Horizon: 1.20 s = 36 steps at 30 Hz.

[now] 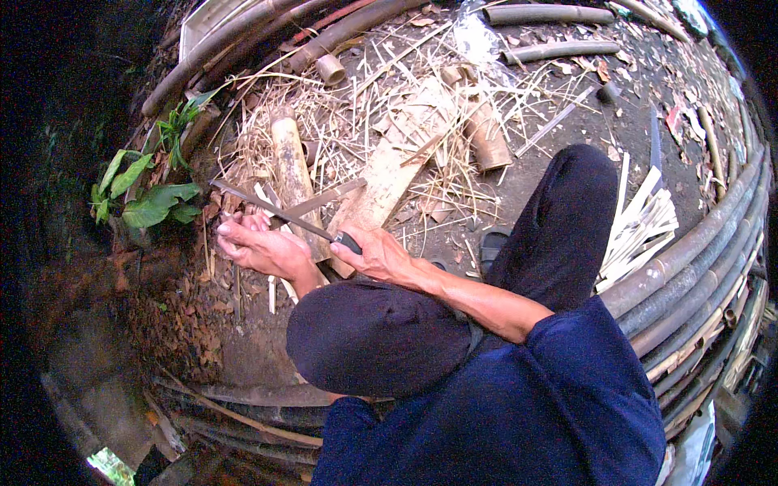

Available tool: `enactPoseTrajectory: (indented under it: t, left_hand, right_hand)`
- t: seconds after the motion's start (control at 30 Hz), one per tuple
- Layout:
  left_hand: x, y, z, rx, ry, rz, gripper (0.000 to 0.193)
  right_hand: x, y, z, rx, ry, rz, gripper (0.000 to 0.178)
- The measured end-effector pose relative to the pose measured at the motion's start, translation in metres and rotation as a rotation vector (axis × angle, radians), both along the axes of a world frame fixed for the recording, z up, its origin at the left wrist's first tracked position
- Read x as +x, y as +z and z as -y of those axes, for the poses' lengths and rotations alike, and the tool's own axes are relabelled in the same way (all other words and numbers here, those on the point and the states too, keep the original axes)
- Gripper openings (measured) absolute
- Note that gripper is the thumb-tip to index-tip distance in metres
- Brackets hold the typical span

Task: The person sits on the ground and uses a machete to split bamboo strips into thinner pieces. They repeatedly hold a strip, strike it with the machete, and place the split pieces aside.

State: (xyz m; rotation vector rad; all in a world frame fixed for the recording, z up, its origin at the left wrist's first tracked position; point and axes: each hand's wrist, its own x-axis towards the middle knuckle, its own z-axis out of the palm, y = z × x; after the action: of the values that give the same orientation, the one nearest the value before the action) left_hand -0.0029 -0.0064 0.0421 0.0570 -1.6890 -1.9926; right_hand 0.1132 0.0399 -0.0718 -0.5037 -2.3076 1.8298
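Observation:
My right hand (377,257) is closed round the black handle of a knife (279,212). Its long, narrow blade points left and away, passing just above my left hand (263,245). The left fingers are curled up around one end of a flat bamboo strip (328,197), which crosses the blade and slants to the right; the exact grip is partly hidden. Beyond my hands lie a wide pale wooden board (385,178) and a rounded bamboo piece (289,154). My bent left knee (369,336) is close below both hands.
Thin shavings (340,113) litter the ground ahead, around a short brown bamboo section (488,142). Split pale strips (644,223) are piled right of my right knee (559,202). Long bamboo poles (689,267) curve along the right side. Green leaves (154,202) grow at left.

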Motion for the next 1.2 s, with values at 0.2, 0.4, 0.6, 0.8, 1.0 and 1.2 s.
enactPoseTrajectory:
  t: [0.2, 0.4, 0.6, 0.8, 1.0, 1.2]
  left_hand:
    - [-0.016, -0.006, 0.012, 0.043, -0.064, -0.024, 0.037]
    - [-0.006, -0.014, 0.013, 0.009, -0.107, -0.02, 0.041]
    - [0.001, -0.006, -0.004, -0.051, 0.032, -0.003, 0.041]
    - [0.001, -0.017, 0.001, -0.166, 0.135, -0.008, 0.045]
    - [0.003, -0.012, -0.004, -0.12, 0.092, -0.055, 0.043]
    - [0.004, -0.016, -0.004, -0.137, 0.082, -0.016, 0.042]
  right_hand:
    - [-0.005, -0.127, -0.052, -0.034, -0.18, 0.261, 0.048]
    - [0.0, -0.011, -0.03, -0.024, 0.042, 0.156, 0.04]
    - [-0.003, -0.103, -0.066, -0.123, -0.185, 0.313, 0.045]
    - [-0.002, -0.025, -0.043, -0.065, -0.07, 0.088, 0.038]
    - [0.007, -0.1, -0.051, -0.063, -0.191, 0.183, 0.042]
    - [0.01, -0.077, -0.044, -0.003, -0.197, 0.02, 0.038]
